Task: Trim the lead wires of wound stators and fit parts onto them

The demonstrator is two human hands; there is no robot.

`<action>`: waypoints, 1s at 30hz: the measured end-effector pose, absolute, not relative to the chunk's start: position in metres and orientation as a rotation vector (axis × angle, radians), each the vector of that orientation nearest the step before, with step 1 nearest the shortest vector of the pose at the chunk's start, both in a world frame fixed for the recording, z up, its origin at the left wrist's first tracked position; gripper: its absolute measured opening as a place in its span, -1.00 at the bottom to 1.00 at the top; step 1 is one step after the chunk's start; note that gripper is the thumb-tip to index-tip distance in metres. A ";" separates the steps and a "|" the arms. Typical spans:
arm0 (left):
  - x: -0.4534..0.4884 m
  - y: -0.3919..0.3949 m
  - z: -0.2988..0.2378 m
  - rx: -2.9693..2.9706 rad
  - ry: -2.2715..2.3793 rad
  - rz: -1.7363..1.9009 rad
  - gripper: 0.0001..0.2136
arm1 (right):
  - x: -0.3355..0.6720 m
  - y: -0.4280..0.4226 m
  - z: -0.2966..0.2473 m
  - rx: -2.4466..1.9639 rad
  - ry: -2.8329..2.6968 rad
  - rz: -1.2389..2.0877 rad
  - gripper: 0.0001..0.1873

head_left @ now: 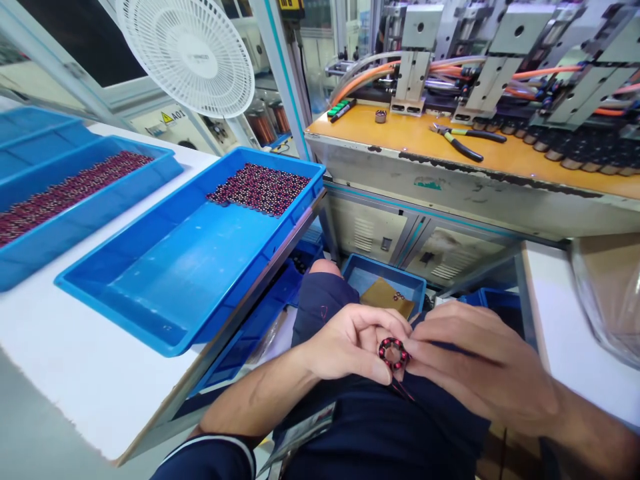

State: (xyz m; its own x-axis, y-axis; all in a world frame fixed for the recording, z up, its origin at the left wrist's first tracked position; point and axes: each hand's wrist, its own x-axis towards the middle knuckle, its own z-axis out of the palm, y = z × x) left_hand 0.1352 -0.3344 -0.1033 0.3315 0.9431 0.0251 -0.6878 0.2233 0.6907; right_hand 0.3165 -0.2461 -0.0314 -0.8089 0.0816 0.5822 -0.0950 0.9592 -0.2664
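A small round coil ring (393, 353), black with red windings, sits between my two hands over my lap. My left hand (350, 343) pinches its left side with thumb and fingers closed on it. My right hand (475, 363) closes on its right side, fingertips pressed to the ring. Thin red wire ends hang from the ring toward my dark trousers. On the white table to my left stands a blue tray (165, 280) with several of the same coils (260, 188) packed in its far corner.
A second blue tray (75, 213) full of coils lies at far left, a white fan (187, 53) behind it. Ahead is an orange machine bench (415, 137) with pliers (463, 139) and cable bundles. A blue bin (380, 280) stands on the floor by my knee.
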 end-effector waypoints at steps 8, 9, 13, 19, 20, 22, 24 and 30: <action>0.134 -0.332 -0.099 0.716 0.592 1.171 -0.64 | 0.317 -0.248 -0.037 -0.049 -2.418 0.396 -0.89; 0.134 -0.331 -0.099 0.737 0.607 1.185 -0.65 | 0.317 -0.250 -0.038 -0.075 -2.404 0.399 -0.88; 0.134 -0.330 -0.099 0.912 0.653 1.351 -0.67 | 0.315 -0.258 -0.045 -0.196 -2.315 0.450 -0.88; 0.134 -0.333 -0.104 1.073 0.676 1.466 -0.56 | 0.309 -0.270 -0.061 -0.327 -2.178 0.513 -0.89; 0.132 -0.334 -0.103 1.062 0.696 1.438 -0.49 | 0.308 -0.271 -0.063 -0.324 -2.165 0.502 -0.89; 0.129 -0.337 -0.101 1.051 0.750 1.321 -0.45 | 0.308 -0.272 -0.065 -0.304 -2.148 0.494 -0.88; 0.125 -0.340 -0.098 1.049 0.792 1.201 -0.57 | 0.309 -0.273 -0.065 -0.292 -2.136 0.498 -0.88; 0.129 -0.345 -0.099 1.017 0.744 1.268 -0.77 | 0.308 -0.275 -0.064 -0.342 -2.163 0.419 -0.89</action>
